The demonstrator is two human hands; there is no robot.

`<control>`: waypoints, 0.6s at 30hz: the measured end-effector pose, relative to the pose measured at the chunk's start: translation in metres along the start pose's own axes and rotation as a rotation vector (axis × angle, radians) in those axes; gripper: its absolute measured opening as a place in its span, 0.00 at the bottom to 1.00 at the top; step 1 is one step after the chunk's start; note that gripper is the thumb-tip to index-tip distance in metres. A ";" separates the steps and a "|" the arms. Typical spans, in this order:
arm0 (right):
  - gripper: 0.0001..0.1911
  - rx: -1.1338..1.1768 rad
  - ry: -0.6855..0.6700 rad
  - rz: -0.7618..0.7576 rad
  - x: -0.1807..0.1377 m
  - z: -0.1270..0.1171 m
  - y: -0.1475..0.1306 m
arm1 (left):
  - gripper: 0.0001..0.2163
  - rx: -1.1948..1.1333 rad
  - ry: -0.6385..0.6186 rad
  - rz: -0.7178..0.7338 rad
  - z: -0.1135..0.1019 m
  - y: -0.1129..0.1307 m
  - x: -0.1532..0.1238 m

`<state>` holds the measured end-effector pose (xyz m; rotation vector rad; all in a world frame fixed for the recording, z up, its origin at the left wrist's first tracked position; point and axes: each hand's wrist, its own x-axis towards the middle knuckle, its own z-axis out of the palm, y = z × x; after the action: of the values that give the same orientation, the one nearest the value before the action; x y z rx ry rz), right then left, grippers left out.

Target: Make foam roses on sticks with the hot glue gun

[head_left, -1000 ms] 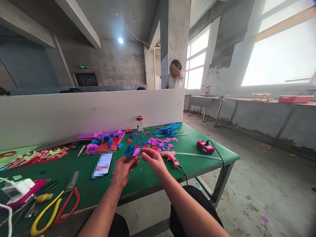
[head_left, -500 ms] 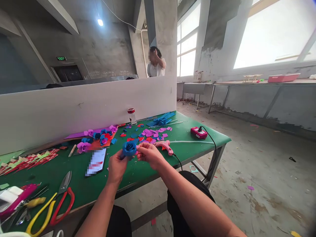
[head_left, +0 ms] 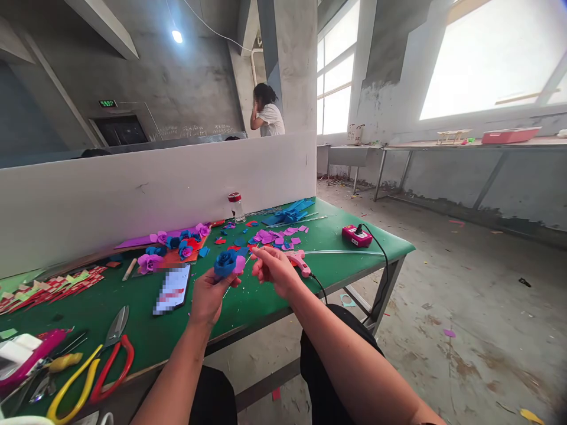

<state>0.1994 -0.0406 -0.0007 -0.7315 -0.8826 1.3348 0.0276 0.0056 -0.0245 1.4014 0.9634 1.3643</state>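
Observation:
My left hand (head_left: 209, 298) is closed around the base of a blue paper rose (head_left: 224, 264), which faces up and toward me. A purple paper petal (head_left: 239, 265) sticks out from the rose's right side. Just to the right, my right hand (head_left: 275, 271) is apart from the flower with its fingers curled and the tips pinched; whether anything is between them I cannot make out. A thin pale stick (head_left: 247, 258) shows between the hands. Behind my right hand lies a pink glue gun (head_left: 301, 263), partly hidden by it.
Loose purple petals (head_left: 266, 237), finished paper roses (head_left: 153, 262) and blue paper strips (head_left: 290, 213) lie on the green table (head_left: 155, 348). A phone (head_left: 172, 289), scissors (head_left: 116, 330), a glass jar (head_left: 237, 208) and a pink power box (head_left: 357, 237) surround the work area. A white partition (head_left: 177, 183) stands behind.
My right hand has drawn back to the right from the rose, leaving the purple petal at its side. The rose has shifted slightly left. A person beyond the partition has turned and moved left.

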 end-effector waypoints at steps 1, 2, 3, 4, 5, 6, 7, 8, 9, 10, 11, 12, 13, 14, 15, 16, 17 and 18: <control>0.22 0.005 0.025 -0.019 0.001 -0.001 -0.001 | 0.18 -0.061 -0.021 -0.056 0.000 0.001 0.000; 0.21 0.009 0.052 -0.031 0.002 -0.003 -0.001 | 0.19 -0.103 -0.042 -0.108 0.000 0.003 0.000; 0.21 0.008 0.075 -0.035 0.003 -0.003 0.000 | 0.19 -0.130 -0.058 -0.149 0.001 0.004 -0.001; 0.20 0.002 0.084 -0.029 0.004 -0.003 0.001 | 0.19 -0.147 -0.068 -0.175 0.001 0.006 -0.001; 0.20 -0.007 0.078 -0.016 0.004 -0.002 0.003 | 0.19 -0.153 -0.075 -0.188 0.002 0.007 -0.002; 0.20 -0.017 0.059 -0.003 0.005 -0.001 0.006 | 0.19 -0.152 -0.080 -0.188 0.003 0.009 -0.003; 0.19 -0.026 0.032 0.008 0.005 0.001 0.008 | 0.19 -0.142 -0.083 -0.176 0.004 0.010 -0.004; 0.19 -0.031 0.004 0.016 0.005 0.003 0.010 | 0.19 -0.122 -0.084 -0.157 0.004 0.010 -0.004; 0.19 -0.032 -0.015 0.020 0.004 0.005 0.012 | 0.19 -0.094 -0.083 -0.134 0.005 0.011 -0.005; 0.18 -0.032 -0.020 0.021 0.004 0.006 0.014 | 0.18 -0.062 -0.081 -0.110 0.006 0.010 -0.005; 0.17 -0.032 -0.013 0.019 0.003 0.008 0.015 | 0.16 -0.033 -0.077 -0.084 0.006 0.010 -0.005; 0.16 -0.033 0.001 0.015 0.003 0.009 0.016 | 0.15 -0.009 -0.076 -0.057 0.006 0.008 -0.005; 0.14 -0.034 0.018 0.007 0.003 0.010 0.016 | 0.15 0.008 -0.078 -0.032 0.007 0.007 -0.005; 0.12 -0.040 0.035 -0.004 0.003 0.011 0.016 | 0.14 0.019 -0.085 -0.008 0.006 0.005 -0.004; 0.11 -0.051 0.053 -0.016 0.004 0.011 0.016 | 0.14 0.029 -0.094 0.014 0.006 0.003 -0.004; 0.10 -0.070 0.072 -0.030 0.005 0.011 0.016 | 0.14 0.040 -0.098 0.034 0.006 0.002 -0.003; 0.09 -0.100 0.095 -0.048 0.005 0.011 0.017 | 0.14 0.054 -0.099 0.049 0.006 0.001 -0.003; 0.09 -0.137 0.120 -0.067 0.006 0.010 0.017 | 0.14 0.070 -0.094 0.058 0.005 0.000 -0.002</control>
<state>0.1821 -0.0330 -0.0098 -0.8721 -0.9008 1.1673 0.0326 0.0029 -0.0252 1.5434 0.9227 1.3050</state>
